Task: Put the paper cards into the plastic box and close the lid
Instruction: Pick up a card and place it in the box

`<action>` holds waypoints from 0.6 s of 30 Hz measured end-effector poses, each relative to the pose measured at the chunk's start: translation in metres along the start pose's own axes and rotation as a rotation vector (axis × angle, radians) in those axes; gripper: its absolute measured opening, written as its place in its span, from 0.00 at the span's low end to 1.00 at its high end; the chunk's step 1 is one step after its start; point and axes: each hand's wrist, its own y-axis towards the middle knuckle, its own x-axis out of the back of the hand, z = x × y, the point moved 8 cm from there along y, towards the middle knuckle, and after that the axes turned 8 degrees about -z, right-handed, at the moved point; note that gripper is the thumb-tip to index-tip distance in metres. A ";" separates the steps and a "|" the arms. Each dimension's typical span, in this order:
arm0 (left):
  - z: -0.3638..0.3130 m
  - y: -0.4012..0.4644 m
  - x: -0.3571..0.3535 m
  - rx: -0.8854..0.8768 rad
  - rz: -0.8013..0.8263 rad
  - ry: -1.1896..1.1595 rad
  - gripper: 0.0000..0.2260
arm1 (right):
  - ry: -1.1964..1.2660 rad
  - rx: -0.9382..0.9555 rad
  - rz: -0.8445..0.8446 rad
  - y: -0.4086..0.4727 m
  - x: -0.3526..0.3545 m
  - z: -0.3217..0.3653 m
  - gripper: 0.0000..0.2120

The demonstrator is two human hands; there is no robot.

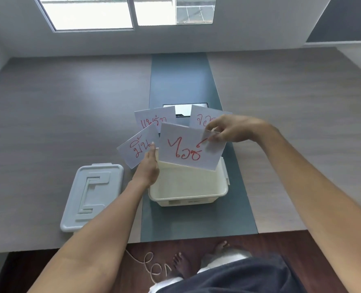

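Observation:
A cream plastic box (188, 198) stands open on the table's dark centre strip, nothing visible inside it. My right hand (232, 129) pinches the top right corner of a white paper card (186, 149) with red writing, held tilted over the box's far rim. My left hand (147, 168) holds a second red-lettered card (136, 148) by its lower edge, just left of the box. Two more cards (154, 118) (200, 118) lie flat on the table behind them. The grey lid (92, 195) lies top up on the table to the left of the box.
A dark rectangular socket panel (182, 109) is set into the strip behind the cards. The table's near edge runs just below the box. Below it are bare feet (181, 265) and a thin white cord (150, 265) on a wooden floor.

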 end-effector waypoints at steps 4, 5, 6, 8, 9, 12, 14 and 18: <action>0.000 0.000 0.000 0.001 0.006 0.007 0.27 | -0.086 -0.013 0.117 0.006 -0.028 -0.002 0.12; 0.000 0.000 -0.001 0.008 0.004 0.005 0.27 | -0.115 -0.012 0.136 0.007 -0.033 -0.002 0.13; 0.001 0.000 -0.001 0.015 0.000 0.004 0.28 | -0.142 -0.009 0.154 0.009 -0.038 -0.002 0.13; 0.001 -0.001 -0.001 0.022 -0.014 0.001 0.28 | -0.171 -0.004 0.193 0.011 -0.049 -0.003 0.15; 0.001 -0.001 -0.001 0.022 -0.024 -0.003 0.28 | -0.170 -0.005 0.217 0.013 -0.055 -0.004 0.15; 0.002 -0.002 -0.001 0.013 -0.052 0.016 0.29 | -0.164 -0.018 0.303 0.016 -0.079 -0.009 0.16; 0.002 -0.002 -0.001 0.010 -0.061 0.016 0.29 | -0.177 -0.032 0.361 0.017 -0.098 -0.015 0.17; 0.001 -0.001 0.001 0.030 -0.106 -0.010 0.26 | -0.166 -0.046 0.402 0.020 -0.130 -0.030 0.17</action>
